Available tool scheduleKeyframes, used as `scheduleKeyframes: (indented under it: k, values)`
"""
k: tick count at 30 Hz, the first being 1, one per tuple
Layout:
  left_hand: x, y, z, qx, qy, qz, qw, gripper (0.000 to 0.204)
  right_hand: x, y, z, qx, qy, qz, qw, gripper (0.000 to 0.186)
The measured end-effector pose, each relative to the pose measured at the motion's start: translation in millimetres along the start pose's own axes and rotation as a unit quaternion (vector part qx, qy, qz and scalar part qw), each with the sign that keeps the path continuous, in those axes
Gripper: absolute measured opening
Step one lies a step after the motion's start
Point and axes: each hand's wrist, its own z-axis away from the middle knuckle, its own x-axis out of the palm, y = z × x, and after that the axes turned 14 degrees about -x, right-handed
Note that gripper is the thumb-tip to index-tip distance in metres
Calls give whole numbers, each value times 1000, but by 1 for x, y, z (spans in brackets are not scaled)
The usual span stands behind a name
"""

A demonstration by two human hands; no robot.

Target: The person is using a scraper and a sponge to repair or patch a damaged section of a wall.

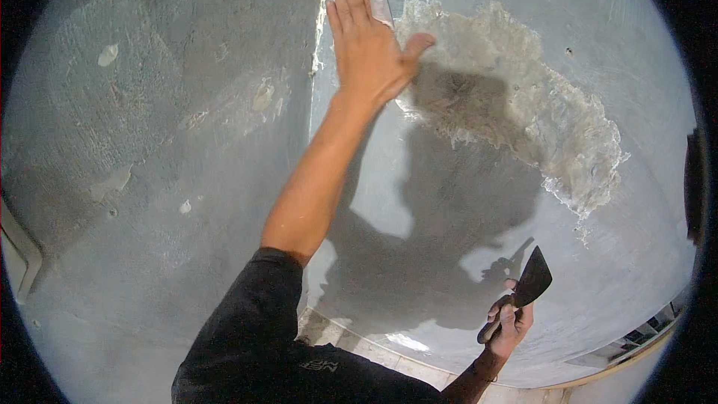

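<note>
My left hand (368, 49) is raised against the grey wall near the corner, its fingers stretched flat and the thumb spread to the right. Under those fingers it presses a pale folded sheet (381, 4) that looks like sandpaper; most of it is hidden. Just right of the hand lies a rough beige patch (576, 135) with ragged whitish edges. Lower right, away from the wall patch, my right hand (510, 327) is closed round the handle of a putty knife (534, 277). Its dark, flared blade points upward.
A vertical corner seam (314, 82) with crumbling pale edges divides two grey walls. Several small light spots mark the left wall (187, 142). A pale frame (24, 254) stands at far left, and a dark slotted item (643, 337) is low at right. My shadow crosses the wall.
</note>
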Motion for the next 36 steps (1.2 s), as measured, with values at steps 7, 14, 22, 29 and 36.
scheduleKeyframes:
  k: [7,14,22,29,36]
  values:
    - [-6,21,21,147,-139,41,978,118,4,10,-3,0,-29,-21,999,46]
    - [-15,34,59,141,-195,50,969,110,-5,13,10,2,-1,-27,1000,49]
    - [-6,73,128,130,-190,112,967,104,-18,-12,6,15,102,96,990,49]
    - [22,117,68,200,-68,67,975,103,9,-32,-64,-197,54,327,923,49]
    - [4,149,153,286,-234,95,924,86,-6,-37,-76,-171,81,520,833,44]
